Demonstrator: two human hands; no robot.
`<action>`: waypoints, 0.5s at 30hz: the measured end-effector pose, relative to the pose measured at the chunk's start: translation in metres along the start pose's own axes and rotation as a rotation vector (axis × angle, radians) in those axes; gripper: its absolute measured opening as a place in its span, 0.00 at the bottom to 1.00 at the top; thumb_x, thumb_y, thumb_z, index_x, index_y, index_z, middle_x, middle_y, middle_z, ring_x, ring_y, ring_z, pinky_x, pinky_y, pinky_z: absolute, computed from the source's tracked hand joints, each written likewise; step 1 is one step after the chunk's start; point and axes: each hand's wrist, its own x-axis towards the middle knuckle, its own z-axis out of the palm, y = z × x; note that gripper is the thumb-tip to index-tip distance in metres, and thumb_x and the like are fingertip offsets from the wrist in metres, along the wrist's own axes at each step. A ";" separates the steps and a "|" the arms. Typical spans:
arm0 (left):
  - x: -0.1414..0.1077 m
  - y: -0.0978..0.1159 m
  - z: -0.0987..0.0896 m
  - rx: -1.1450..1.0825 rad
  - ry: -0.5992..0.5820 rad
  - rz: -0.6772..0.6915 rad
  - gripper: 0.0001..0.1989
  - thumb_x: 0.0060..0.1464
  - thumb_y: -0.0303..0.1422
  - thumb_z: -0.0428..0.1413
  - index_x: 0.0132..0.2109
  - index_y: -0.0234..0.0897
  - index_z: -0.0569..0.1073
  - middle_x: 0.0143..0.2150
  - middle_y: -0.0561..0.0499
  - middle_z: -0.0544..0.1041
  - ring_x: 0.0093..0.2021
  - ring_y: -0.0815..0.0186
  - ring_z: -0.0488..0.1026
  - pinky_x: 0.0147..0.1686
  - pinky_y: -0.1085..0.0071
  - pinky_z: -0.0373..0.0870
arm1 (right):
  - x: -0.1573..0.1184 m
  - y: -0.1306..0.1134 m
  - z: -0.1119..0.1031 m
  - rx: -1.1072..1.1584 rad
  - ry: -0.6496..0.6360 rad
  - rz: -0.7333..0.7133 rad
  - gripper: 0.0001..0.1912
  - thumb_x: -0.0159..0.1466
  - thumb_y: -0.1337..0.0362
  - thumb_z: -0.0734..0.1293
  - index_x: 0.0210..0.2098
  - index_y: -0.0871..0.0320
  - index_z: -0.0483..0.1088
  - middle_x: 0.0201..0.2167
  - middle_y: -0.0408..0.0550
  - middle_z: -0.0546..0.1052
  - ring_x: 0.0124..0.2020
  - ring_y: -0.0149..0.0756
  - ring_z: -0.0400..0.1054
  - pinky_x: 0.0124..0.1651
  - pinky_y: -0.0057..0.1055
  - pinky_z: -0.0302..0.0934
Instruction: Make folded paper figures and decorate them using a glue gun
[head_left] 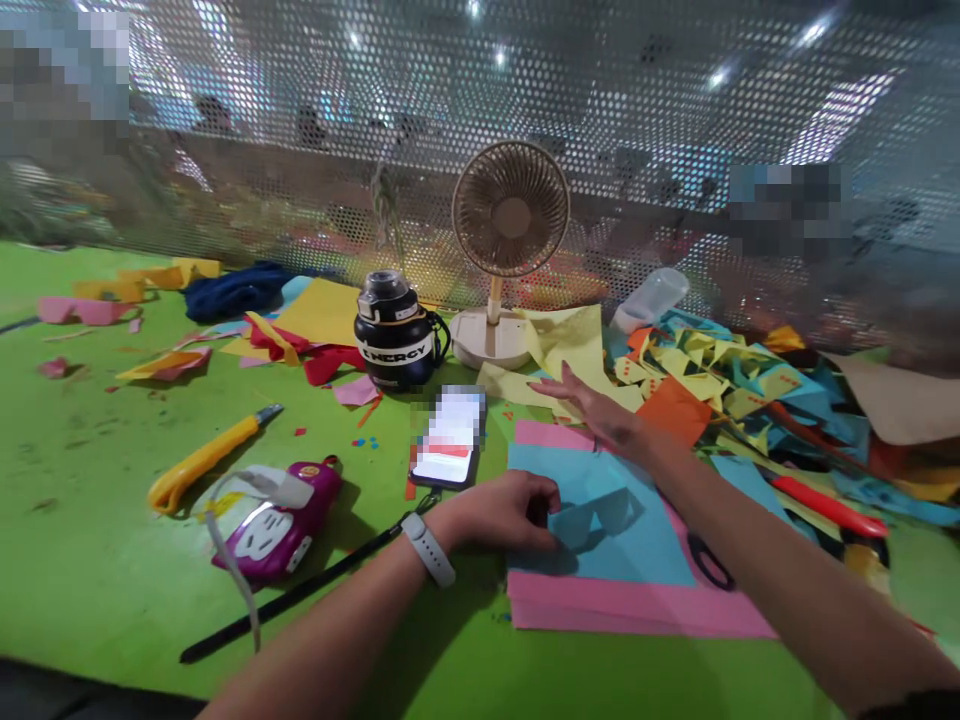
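My left hand, with a white watch band at the wrist, pinches the left end of a small blue paper cut-out shaped like glasses. The cut-out is over a blue sheet, which lies on pink sheets. My right hand is open, palm down, fingers pointing left, above the upper edge of the sheets near yellow paper. Beneath my right forearm, a dark scissors handle shows at the sheets' right side.
A phone, a black bottle and a fan stand or lie ahead. At left are a yellow-handled cutter and a purple case. Paper scraps heap at right beside a red-handled tool.
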 end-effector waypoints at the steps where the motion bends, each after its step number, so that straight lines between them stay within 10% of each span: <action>1: 0.001 0.000 0.001 -0.008 0.003 -0.002 0.12 0.41 0.30 0.61 0.30 0.38 0.64 0.22 0.60 0.63 0.23 0.73 0.59 0.22 0.75 0.55 | -0.003 0.002 0.000 -0.029 0.018 -0.013 0.40 0.68 0.48 0.32 0.62 0.53 0.62 0.65 0.50 0.59 0.65 0.48 0.54 0.60 0.52 0.53; 15: 0.000 -0.002 0.002 0.074 0.004 0.003 0.11 0.41 0.28 0.60 0.30 0.38 0.64 0.23 0.60 0.64 0.23 0.73 0.59 0.22 0.75 0.54 | 0.027 -0.003 0.032 -0.614 -0.065 -0.182 0.33 0.67 0.42 0.49 0.63 0.51 0.60 0.69 0.53 0.51 0.68 0.54 0.43 0.65 0.52 0.38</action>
